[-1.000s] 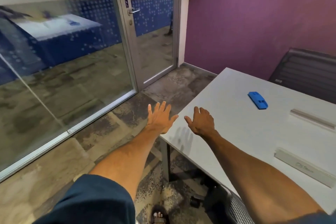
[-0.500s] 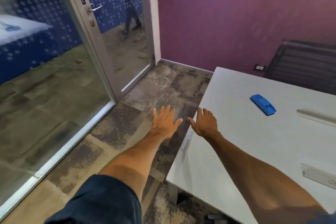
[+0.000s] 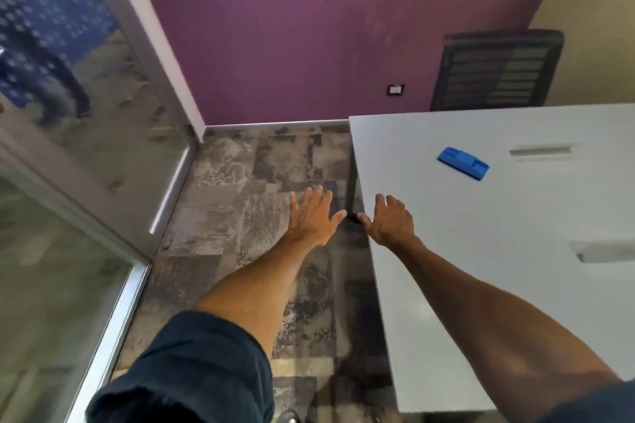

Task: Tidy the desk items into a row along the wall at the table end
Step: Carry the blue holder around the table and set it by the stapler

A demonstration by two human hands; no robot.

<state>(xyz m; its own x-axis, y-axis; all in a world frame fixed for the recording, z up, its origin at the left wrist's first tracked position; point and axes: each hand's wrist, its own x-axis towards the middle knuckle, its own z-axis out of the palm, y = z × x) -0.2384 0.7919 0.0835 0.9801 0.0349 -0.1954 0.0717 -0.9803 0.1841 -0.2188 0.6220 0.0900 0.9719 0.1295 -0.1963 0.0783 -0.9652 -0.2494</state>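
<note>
Over the near-left edge of the white table (image 3: 481,285), both hands are out flat and empty: the left hand (image 3: 311,218) floats above the patterned floor with fingers spread, the right hand (image 3: 390,220) hovers at the table's rim, fingers loosely splayed, gripping nothing. By my read, no item is in hand yet and the tidy-up is barely started. The sensible move now is to carry the right hand forward and to the right toward the blue item (image 3: 463,162), close on its long sides, and lift rather than drag it toward the purple wall (image 3: 309,27) end. That blue piece is a flat, oblong block with moulded ridges on top, lying at an angle, well apart from both hands. Two pale, elongated items sit further right, one (image 3: 539,151) near the blue block and one (image 3: 604,251) at the frame's edge; both are too blurred to identify.
</note>
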